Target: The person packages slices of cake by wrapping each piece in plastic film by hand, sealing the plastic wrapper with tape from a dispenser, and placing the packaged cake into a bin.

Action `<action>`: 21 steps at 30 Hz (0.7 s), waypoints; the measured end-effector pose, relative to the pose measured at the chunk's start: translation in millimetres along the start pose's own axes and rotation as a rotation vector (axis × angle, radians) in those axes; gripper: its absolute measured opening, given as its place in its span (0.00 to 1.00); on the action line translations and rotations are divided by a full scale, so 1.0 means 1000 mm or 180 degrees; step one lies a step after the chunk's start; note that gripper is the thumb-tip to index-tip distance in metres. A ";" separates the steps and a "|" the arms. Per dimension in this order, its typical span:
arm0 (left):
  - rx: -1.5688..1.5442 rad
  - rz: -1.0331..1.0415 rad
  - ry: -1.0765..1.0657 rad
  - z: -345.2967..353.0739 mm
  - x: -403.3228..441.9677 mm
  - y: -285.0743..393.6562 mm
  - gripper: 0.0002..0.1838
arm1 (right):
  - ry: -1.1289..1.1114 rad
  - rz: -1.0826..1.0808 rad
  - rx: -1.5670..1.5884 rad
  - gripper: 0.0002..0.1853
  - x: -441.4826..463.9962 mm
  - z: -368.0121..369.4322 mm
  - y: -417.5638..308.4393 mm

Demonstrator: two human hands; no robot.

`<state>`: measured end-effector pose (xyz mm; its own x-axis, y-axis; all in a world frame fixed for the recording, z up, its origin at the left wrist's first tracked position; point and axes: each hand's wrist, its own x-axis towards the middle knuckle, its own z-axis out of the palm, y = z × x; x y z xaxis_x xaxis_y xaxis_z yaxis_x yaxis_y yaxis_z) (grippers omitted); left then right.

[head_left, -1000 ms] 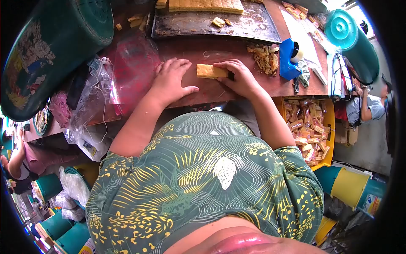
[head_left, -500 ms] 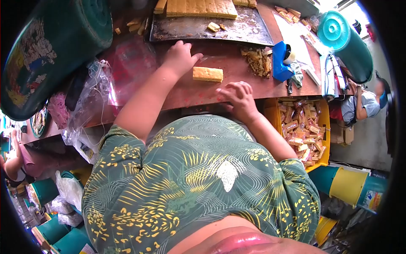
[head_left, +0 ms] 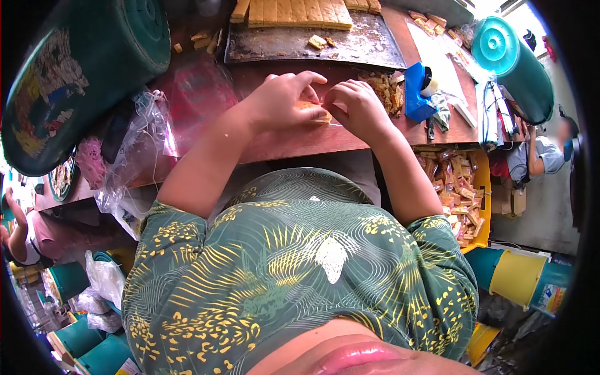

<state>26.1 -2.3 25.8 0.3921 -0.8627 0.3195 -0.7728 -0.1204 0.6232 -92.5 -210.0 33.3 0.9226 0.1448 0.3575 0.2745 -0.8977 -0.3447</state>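
A rectangular piece of yellow cake [head_left: 322, 119] lies on the brown tabletop, mostly covered by my hands. My left hand [head_left: 281, 100] is bent over it, the thumb beside its upper face and the index finger stretched above. Close against those fingertips, my right hand [head_left: 359, 109] has its thumb and fingers pinched together. What is between the fingers is too small or hidden to make out. Beyond them rests a dark baking tray [head_left: 281, 47] bearing a row of cut cake [head_left: 299, 12] and a few broken bits.
Cake crumbs [head_left: 390, 94] and a blue tape dispenser [head_left: 417, 94] are to the right. A yellow crate [head_left: 482, 206] of wrapped pieces stands below the table edge. Clear plastic bags [head_left: 147, 137] and a large green bin [head_left: 81, 81] occupy the left. Other people sit at both sides.
My left hand has come from near the tray down and right over the cake. My right hand has moved up to meet it, its spread fingers now pinched.
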 end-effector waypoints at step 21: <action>-0.1660 -0.1625 0.0526 0.032 -0.041 -0.069 0.19 | 0.0287 0.1845 0.2773 0.05 -0.043 0.064 0.041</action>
<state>47.1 25.7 -53.6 0.7402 -0.6721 -0.0227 -0.1538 -0.2020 0.9672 -103.9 -225.9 -51.8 0.9614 -0.2750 -0.0111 -0.0697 -0.2046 -0.9764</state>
